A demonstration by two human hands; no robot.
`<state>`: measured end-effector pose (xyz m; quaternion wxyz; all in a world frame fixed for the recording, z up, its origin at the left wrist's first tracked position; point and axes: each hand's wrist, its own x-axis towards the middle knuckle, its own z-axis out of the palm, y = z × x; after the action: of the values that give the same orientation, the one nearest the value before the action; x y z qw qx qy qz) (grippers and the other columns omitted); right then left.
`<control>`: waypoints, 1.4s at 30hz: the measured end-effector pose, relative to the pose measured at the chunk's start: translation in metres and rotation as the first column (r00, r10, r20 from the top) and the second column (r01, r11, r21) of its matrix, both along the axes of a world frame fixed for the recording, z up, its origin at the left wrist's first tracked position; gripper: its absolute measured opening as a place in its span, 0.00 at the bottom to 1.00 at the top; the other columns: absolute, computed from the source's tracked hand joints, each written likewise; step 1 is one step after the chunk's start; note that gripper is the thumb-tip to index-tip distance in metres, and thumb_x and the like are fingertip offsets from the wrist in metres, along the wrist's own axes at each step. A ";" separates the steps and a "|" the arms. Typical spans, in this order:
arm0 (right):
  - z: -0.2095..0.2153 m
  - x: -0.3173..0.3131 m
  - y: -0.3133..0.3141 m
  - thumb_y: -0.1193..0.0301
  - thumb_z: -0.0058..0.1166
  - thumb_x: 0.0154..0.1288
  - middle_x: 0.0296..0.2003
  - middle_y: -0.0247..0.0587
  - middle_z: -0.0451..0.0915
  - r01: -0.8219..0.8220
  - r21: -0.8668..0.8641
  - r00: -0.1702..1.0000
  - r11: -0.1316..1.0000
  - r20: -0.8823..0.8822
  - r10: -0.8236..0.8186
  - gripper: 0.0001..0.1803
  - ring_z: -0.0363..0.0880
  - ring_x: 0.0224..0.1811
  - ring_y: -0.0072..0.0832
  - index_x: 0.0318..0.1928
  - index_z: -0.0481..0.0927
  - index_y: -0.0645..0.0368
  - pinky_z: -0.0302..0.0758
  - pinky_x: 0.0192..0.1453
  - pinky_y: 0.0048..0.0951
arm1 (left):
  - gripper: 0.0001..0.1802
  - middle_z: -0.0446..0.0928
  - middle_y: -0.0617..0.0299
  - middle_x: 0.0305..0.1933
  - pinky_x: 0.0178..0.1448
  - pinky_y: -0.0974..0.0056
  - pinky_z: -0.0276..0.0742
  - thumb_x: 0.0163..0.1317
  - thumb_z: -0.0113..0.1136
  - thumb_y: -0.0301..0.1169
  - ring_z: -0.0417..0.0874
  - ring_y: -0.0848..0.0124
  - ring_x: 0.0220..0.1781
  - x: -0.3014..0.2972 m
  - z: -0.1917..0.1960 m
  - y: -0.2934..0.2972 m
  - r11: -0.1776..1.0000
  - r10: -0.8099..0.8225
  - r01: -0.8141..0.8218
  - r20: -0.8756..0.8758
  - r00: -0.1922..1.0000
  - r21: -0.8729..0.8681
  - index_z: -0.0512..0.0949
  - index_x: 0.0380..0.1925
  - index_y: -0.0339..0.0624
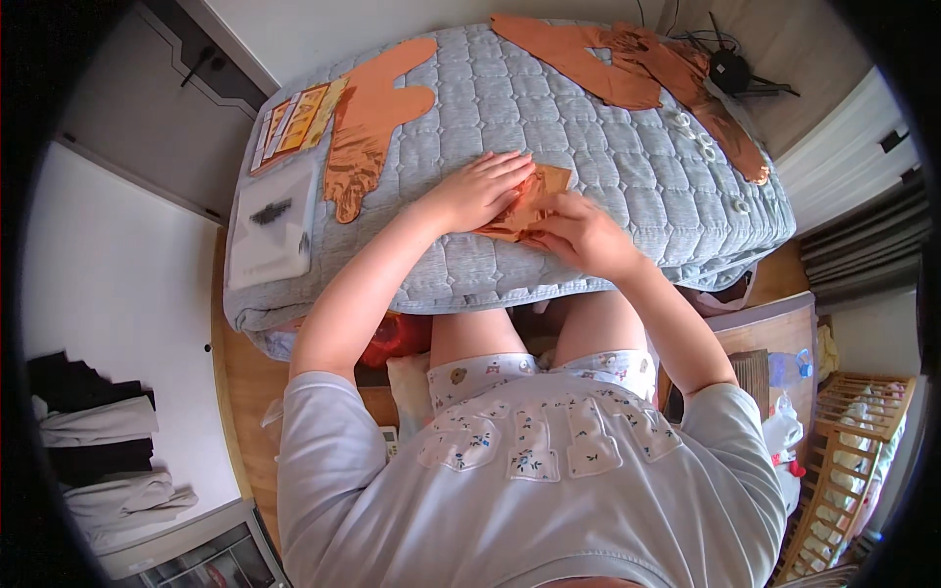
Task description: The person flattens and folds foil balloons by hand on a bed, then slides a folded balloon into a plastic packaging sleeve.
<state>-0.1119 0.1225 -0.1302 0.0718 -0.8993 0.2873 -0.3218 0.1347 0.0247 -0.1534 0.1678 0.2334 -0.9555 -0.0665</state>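
Observation:
A folded piece of shiny copper-coloured foil (526, 218), which looks like a flat foil balloon, lies on the quilted grey mattress near its front edge. My left hand (480, 191) rests flat on the foil's left side with the fingers stretched out. At the right side of the foil, my right hand (586, 235) is closed, its fingers curled and pinching the edge. Both palms are turned down, so the fingertips of the right hand are partly hidden.
Left of the hands lies a flat copper foil balloon (365, 122), beside printed packets (299, 122) and a clear plastic bag (272, 230). Another foil balloon (627, 64) lies at the far right, near small white rings (702, 139) and a black device with antennas (730, 71).

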 end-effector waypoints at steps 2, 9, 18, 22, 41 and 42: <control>-0.004 0.003 0.001 0.74 0.65 0.60 0.44 0.43 0.83 0.065 0.047 0.984 0.997 0.165 -0.072 0.09 0.82 0.46 0.46 0.41 0.86 0.61 0.78 0.52 0.43 | 0.28 0.60 0.52 0.80 0.84 0.52 0.52 0.80 0.44 0.38 0.59 0.56 0.82 -0.001 0.000 0.003 1.000 0.027 -0.027 0.002 1.000 0.002 0.63 0.75 0.41; -0.002 0.018 -0.009 0.78 0.58 0.65 0.41 0.50 0.83 0.250 0.268 0.945 0.931 0.143 -0.294 0.12 0.82 0.46 0.51 0.49 0.84 0.61 0.77 0.53 0.42 | 0.28 0.60 0.51 0.80 0.84 0.51 0.52 0.79 0.44 0.38 0.58 0.55 0.82 -0.006 -0.002 0.019 0.986 0.164 -0.165 0.015 0.986 0.033 0.62 0.75 0.41; -0.001 0.026 -0.027 0.78 0.55 0.67 0.48 0.52 0.81 0.248 0.324 0.929 0.913 0.189 -0.320 0.12 0.82 0.49 0.50 0.50 0.84 0.62 0.79 0.54 0.40 | 0.34 0.48 0.53 0.85 0.86 0.48 0.42 0.76 0.49 0.32 0.49 0.55 0.86 0.009 0.016 0.025 0.940 0.155 -0.121 -0.084 0.984 0.319 0.55 0.80 0.46; -0.002 0.026 -0.026 0.79 0.56 0.67 0.48 0.51 0.81 0.262 0.328 0.934 0.908 0.151 -0.324 0.13 0.83 0.49 0.49 0.50 0.85 0.61 0.79 0.55 0.40 | 0.40 0.43 0.52 0.86 0.86 0.45 0.40 0.73 0.57 0.41 0.43 0.54 0.87 0.045 0.023 0.026 0.956 0.063 -0.088 0.097 0.993 0.281 0.54 0.80 0.47; -0.004 0.023 -0.029 0.75 0.59 0.67 0.49 0.47 0.81 0.258 0.342 0.933 0.904 0.154 -0.325 0.12 0.83 0.49 0.48 0.51 0.83 0.60 0.80 0.53 0.39 | 0.38 0.56 0.50 0.82 0.84 0.44 0.52 0.70 0.59 0.44 0.56 0.54 0.83 0.029 0.023 0.082 1.000 -0.013 0.010 0.115 0.993 0.018 0.61 0.76 0.43; -0.003 0.024 -0.028 0.75 0.59 0.67 0.49 0.47 0.81 0.256 0.339 0.934 0.905 0.156 -0.322 0.12 0.83 0.49 0.48 0.51 0.83 0.60 0.80 0.53 0.39 | 0.39 0.57 0.49 0.81 0.84 0.45 0.53 0.70 0.59 0.46 0.57 0.54 0.83 0.028 0.023 0.087 0.997 0.000 -0.008 0.107 0.994 0.078 0.61 0.76 0.40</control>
<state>-0.0876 0.0944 -0.1330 0.1945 -0.7849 0.4563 -0.3714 0.1625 0.1115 -0.1304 0.1071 0.2450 -0.9593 -0.0910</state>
